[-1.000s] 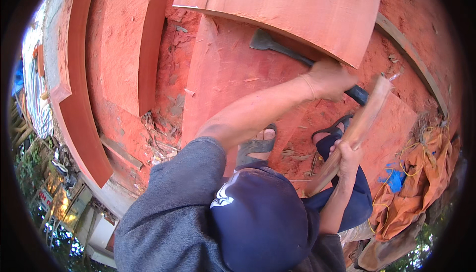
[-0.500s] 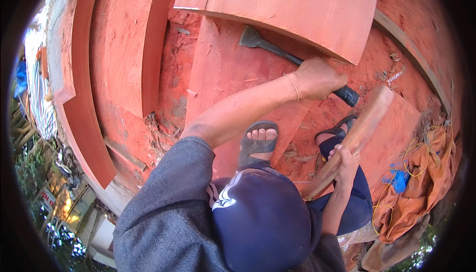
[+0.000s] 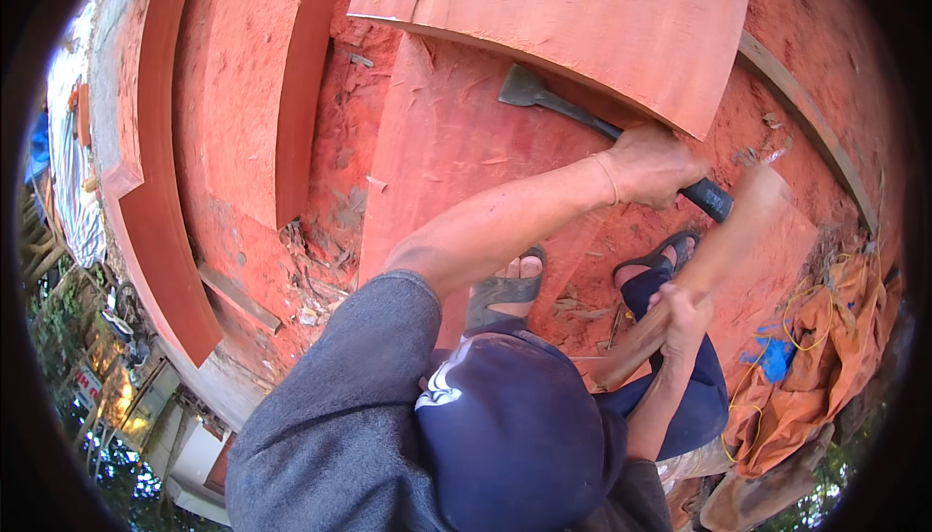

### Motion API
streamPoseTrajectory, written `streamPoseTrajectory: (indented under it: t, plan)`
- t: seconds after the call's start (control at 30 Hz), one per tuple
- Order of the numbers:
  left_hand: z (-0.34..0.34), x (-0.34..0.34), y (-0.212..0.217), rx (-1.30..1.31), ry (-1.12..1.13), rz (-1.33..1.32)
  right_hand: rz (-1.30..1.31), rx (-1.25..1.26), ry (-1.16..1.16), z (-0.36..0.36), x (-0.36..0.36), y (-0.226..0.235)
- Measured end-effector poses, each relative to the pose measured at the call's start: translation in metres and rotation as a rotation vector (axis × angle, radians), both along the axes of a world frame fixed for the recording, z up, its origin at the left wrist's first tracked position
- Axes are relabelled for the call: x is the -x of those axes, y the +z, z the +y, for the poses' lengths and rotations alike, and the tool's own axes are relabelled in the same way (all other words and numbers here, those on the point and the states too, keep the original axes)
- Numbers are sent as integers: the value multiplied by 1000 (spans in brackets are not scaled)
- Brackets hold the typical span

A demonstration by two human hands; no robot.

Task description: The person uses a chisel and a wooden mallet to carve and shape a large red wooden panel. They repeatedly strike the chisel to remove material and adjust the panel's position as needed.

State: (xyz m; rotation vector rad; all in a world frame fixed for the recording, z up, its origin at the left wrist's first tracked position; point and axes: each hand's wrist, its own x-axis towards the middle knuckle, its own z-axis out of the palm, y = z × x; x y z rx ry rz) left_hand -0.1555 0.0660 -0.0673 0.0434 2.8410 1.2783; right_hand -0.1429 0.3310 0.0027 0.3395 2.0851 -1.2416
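My left hand (image 3: 652,165) is closed round the dark handle of a broad-bladed chisel (image 3: 525,87). Its flared blade points left, just below the edge of a thick reddish wood block (image 3: 573,22). Whether the blade touches wood I cannot tell. In my right hand (image 3: 683,315) is a wooden club-like mallet (image 3: 730,241), gripped near its middle. The mallet's upper end is smeared by motion and lies close to the butt of the chisel handle. Beneath the chisel is a flat reddish board (image 3: 442,139) with a few shavings on it.
Long cut beams (image 3: 254,95) lie on the left over red sawdust-covered ground. A narrow wood strip (image 3: 811,110) runs along the right. An orange tarp (image 3: 825,348) with yellow cord and a blue scrap (image 3: 775,358) lies at lower right. My sandalled feet are beside the board.
My left hand and the chisel have shifted right and slightly nearer. The mallet has moved a little to the right and its upper end is now more blurred.
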Motion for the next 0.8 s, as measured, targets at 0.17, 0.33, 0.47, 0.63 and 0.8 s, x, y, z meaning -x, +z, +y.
streamPoseTrajectory:
  t: [0.17, 0.33, 0.47, 0.63, 0.8]
  plan:
    - [-1, 0, -4, 39, -8, -10, 24, 155, -233, -14, 1, 2]
    - [-2, -1, -6, 31, -51, -42, 57, -143, 110, -7, -4, 4]
    - [-3, -2, -6, 51, 6, 12, -22, 111, -164, -2, -8, 3]
    - [-5, -2, -11, 79, -83, -86, -20, -246, 111, -7, -4, 2]
    - [-3, -3, -14, 124, -9, -9, -189, 193, -356, -10, -3, 3]
